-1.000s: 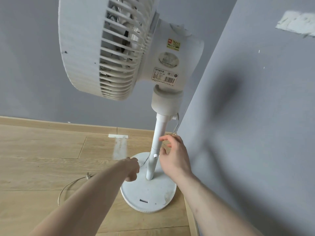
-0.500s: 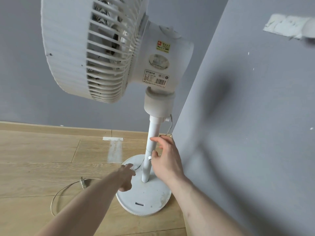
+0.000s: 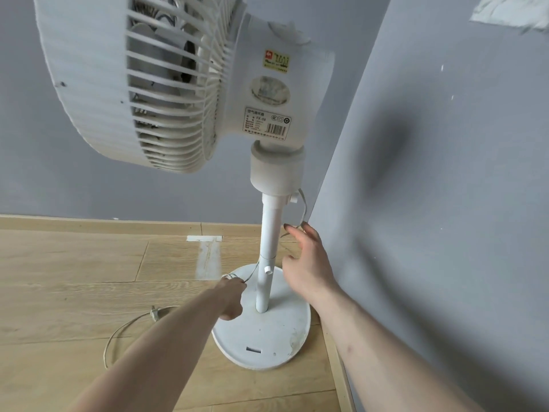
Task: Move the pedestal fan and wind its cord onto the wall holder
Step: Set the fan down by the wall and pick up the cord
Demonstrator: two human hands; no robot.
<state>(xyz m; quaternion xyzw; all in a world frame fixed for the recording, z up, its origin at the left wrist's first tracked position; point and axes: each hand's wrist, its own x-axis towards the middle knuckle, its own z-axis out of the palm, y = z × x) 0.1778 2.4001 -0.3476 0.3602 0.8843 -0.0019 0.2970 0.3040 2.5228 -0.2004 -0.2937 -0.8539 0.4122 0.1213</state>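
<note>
Both forearms reach in from the bottom edge, and here are the hands at the foot of the pedestal fan (image 3: 269, 239). The left hand (image 3: 231, 295) is down low over the near-left part of the round white base (image 3: 267, 337), fingers curled, and it pinches a small loop of the thin white cord (image 3: 124, 331) right at its fingertips. From that hand the cord trails back to the left along the wooden floor (image 3: 74, 278), curving round in a loose arc, with the plug (image 3: 154, 313) lying flat on the boards just left of the left forearm. The right hand (image 3: 309, 263) hovers on the other side of the white pole, fingers spread and relaxed, holding nothing, its fingertips up near another stretch of cord that hangs down from the collar behind the pole; whether a fingertip touches that strand, I cannot tell. Between the two hands stands the pole, upright, with a small white knob at hand height. Just right of the right hand runs the grey wall (image 3: 445, 203), the base sitting close against its skirting. Above the hands looms the fan head, grille turned to the left, stickers and a barcode label on the motor housing. Beyond the left hand a strip of pale tape (image 3: 205, 238) sits on the floor by the far skirting, and high up to the right a torn white patch (image 3: 505, 10) marks the wall.
</note>
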